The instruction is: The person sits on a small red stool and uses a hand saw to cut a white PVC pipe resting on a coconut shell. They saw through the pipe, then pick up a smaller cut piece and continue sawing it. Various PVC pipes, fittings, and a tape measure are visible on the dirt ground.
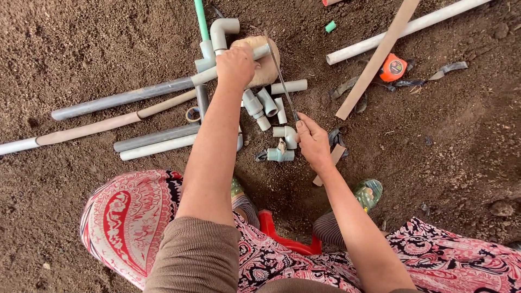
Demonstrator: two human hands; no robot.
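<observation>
Loose brown dirt floor [81, 43], strewn with pipe offcuts. The left hand [236, 65] has its grip pressed down around a long grey plastic pipe [125, 97] lying across a tan round block [268, 68]. The right hand [313, 142] pinches a thin metal saw blade [281, 81] angled onto that pipe. Short grey pipe fittings [266, 108] lie between both hands; an orange tape measure [393, 67] sits well apart.

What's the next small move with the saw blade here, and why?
Probably draw the thin saw blade back toward the body for a cutting stroke. The right hand grips its near end, the blade lies across the grey pipe near its end, and the left hand presses that pipe onto the round block.
</observation>
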